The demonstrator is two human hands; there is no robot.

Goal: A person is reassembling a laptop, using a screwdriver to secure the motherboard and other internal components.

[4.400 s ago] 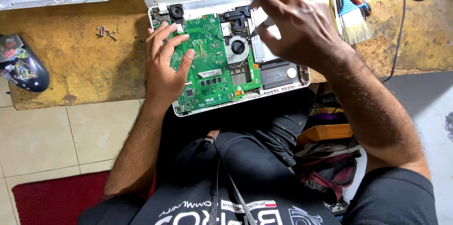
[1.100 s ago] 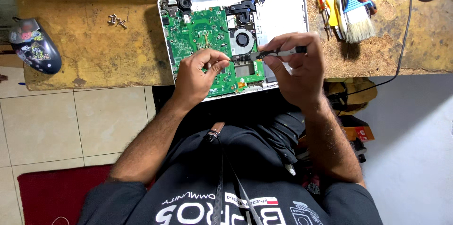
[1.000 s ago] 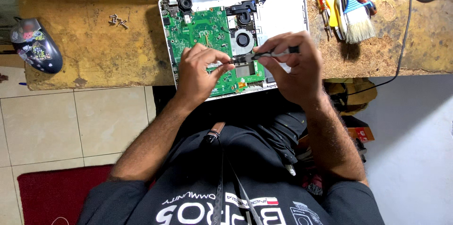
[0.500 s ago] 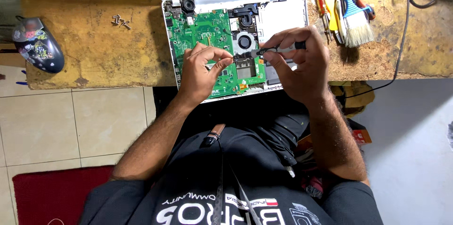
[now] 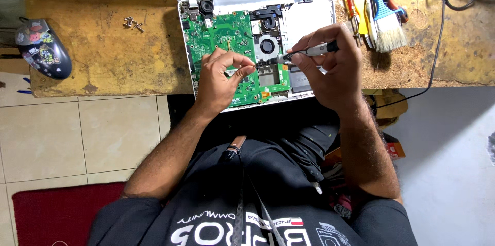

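A computer mouse (image 5: 42, 55) lies at the table's (image 5: 103, 65) left edge, with a few loose screws (image 5: 133, 22) farther in. The left hand (image 5: 220, 78) rests on the green circuit board (image 5: 221, 37) of the opened laptop (image 5: 309, 16), fingertips pinched together; what they pinch is too small to tell. The right hand (image 5: 332, 68) is closed around a screwdriver (image 5: 301, 53), its tip on the board beside the fan (image 5: 267, 46). A brush (image 5: 384, 16) lies right.
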